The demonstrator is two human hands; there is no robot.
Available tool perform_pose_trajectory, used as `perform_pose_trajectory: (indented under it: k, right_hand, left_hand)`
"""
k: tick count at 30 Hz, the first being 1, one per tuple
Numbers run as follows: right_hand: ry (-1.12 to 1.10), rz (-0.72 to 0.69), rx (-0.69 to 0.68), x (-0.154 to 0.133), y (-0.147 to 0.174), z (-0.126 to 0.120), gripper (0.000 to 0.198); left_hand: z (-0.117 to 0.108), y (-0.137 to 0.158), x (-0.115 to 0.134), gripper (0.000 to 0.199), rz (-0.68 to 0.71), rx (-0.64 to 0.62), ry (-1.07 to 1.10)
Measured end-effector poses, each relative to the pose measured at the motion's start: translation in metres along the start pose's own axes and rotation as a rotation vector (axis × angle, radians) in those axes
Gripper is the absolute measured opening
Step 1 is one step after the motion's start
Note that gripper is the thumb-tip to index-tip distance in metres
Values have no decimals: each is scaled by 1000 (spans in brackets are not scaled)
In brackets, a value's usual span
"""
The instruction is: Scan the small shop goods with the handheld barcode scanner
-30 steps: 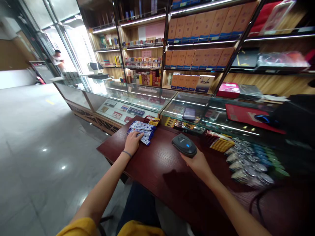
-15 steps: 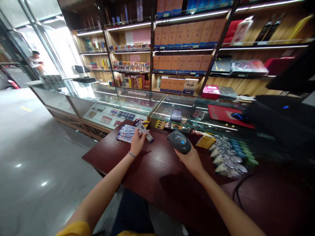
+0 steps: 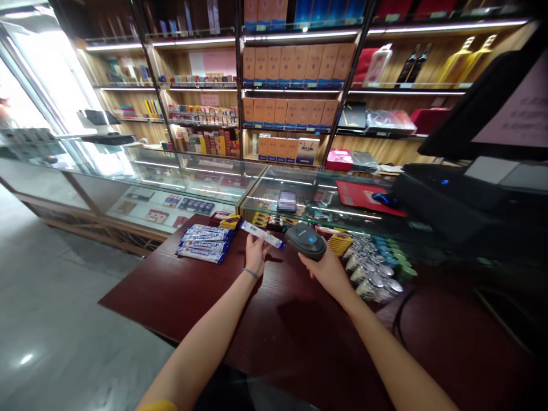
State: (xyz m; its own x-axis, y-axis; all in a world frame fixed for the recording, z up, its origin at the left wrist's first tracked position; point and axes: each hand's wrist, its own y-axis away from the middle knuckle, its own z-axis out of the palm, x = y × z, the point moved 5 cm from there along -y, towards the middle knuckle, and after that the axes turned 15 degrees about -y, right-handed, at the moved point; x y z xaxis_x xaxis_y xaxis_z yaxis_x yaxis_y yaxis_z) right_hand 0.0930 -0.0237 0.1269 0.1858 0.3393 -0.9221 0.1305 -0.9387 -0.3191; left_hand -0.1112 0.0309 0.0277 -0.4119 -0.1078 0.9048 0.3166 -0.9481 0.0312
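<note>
Over the far part of the dark red wooden desk (image 3: pixel 149 297), my left hand (image 3: pixel 256 257) pinches a slim, flat, white-and-blue wrapped packet (image 3: pixel 262 232) in its fingers, seemingly just above the wood. The packet sits at the far side of that hand, and to the left of my right hand (image 3: pixel 329 269), which is closed around a dark grey handheld scanner (image 3: pixel 305 240) with a blue light. Its long axis slants from far left to near right, the right end pointing toward the scanner's nose. That end is just beside the nose; whether they touch I can't tell. The scanner's nose points left and slightly far. Left of my left hand lie similar white-and-blue packets (image 3: pixel 202 242), long axes running roughly left to right; right of the scanner stand clear jars with silver lids (image 3: pixel 371 274).
</note>
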Motion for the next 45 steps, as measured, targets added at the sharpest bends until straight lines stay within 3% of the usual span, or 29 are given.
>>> perform_pose_trajectory:
  k: [6,8,13,18,26,30,36,40,45]
  right_hand:
    - [199,96,-66,5,-6,-12,39]
    - [246,107,-77,4,-6,-17,40]
    - [296,126,-154,-1,-3,-16,45]
    - [369,177,-223,-4,2,-9,45]
    - [270,180,-164,-18,0,-17,43]
    - [157,204,-101,-30,-4,-37,50]
    - [42,178,71,-47,-7,-88,42]
    - [-54,124,169,-55,-4,-118,34]
    - [-116,73,241,-70,3,-146,21]
  left_hand:
    - [-14,-12,23,35,198,-168,-734]
    - [-21,-17,28,37,206,-230,-894]
    - [-37,-24,26,51,101,-356,-967]
    - [-40,-24,28,46,111,-341,-1030]
    - [-32,-21,29,44,233,-323,-1027]
    - [-10,-5,33,40,470,-372,-1133]
    - [39,38,17,32,825,-526,-1488]
    - [75,51,0,24,912,-604,-1631]
    - [116,52,-20,23,901,-639,-1663]
